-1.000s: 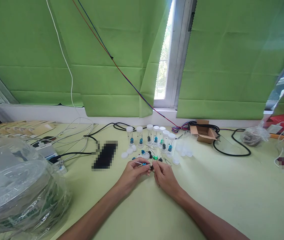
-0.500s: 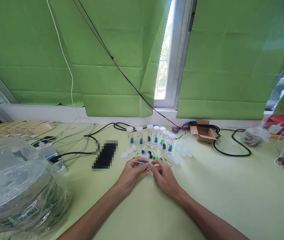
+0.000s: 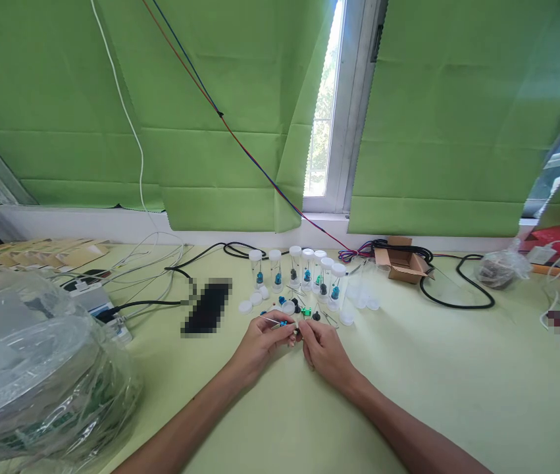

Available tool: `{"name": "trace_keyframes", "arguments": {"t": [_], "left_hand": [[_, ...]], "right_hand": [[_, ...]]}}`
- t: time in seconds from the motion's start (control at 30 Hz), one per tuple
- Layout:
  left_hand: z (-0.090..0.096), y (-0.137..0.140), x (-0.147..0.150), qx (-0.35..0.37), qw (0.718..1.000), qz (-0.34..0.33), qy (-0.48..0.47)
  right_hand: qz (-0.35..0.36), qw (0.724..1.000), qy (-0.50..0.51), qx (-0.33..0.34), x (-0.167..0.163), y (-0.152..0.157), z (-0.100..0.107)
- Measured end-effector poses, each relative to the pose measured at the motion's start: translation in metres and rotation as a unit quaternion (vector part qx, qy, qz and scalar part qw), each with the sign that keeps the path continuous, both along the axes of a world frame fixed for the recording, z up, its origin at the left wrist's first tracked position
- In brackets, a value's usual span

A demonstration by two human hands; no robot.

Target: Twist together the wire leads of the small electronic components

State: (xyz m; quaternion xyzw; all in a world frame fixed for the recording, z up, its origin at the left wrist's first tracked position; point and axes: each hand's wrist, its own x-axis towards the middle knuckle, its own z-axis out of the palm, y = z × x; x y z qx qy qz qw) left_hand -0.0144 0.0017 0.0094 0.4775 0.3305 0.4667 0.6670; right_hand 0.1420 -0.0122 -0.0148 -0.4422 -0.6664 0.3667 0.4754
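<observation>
Pinched in my left hand point(image 3: 260, 343) is a thin metal rod point(image 3: 270, 320) with a small blue piece point(image 3: 283, 323) on it. My right hand point(image 3: 328, 349) is closed, thumb against index finger, on a small dark piece point(image 3: 298, 330) right beside the left fingertips. Its exact shape is hidden by the fingers. Just beyond the hands lie a green piece point(image 3: 306, 312), a black piece point(image 3: 316, 316), a blue piece point(image 3: 282, 301) and several thin metal pins point(image 3: 330, 320). Behind them, several clear capped vials point(image 3: 276, 270) stand upright with blue, green or dark pieces inside.
White caps point(image 3: 245, 307) lie left of the vials, and clear empty vials point(image 3: 360, 289) right of them. An open cardboard box point(image 3: 405, 263) and black cable point(image 3: 487, 305) are further right. A plastic-wrapped spool point(image 3: 37, 368) fills the left; a power strip point(image 3: 93, 297) sits behind it.
My right fingers have closed in and bent more beside the left fingertips, and a dark piece now shows between them. The loose black piece beyond the right hand has come into view. My left hand barely moved.
</observation>
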Motion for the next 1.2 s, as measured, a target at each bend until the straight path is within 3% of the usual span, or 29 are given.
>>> {"name": "trace_keyframes", "arguments": {"t": [0.5, 0.9, 1.2], "left_hand": [[-0.0004, 0.0033, -0.0018, -0.030, 0.998, 0.049, -0.020], [0.0004, 0.0011, -0.0010, -0.016, 1.000, 0.023, -0.007], [-0.0005, 0.0003, 0.0005, -0.002, 1.000, 0.000, -0.003]], "right_hand": [[0.009, 0.999, 0.029, -0.024, -0.0011, -0.0036, -0.0005], [0.034, 0.998, 0.035, -0.030, -0.0001, -0.0038, 0.0005], [0.009, 1.000, 0.003, 0.000, -0.0006, -0.0010, 0.0021]]}}
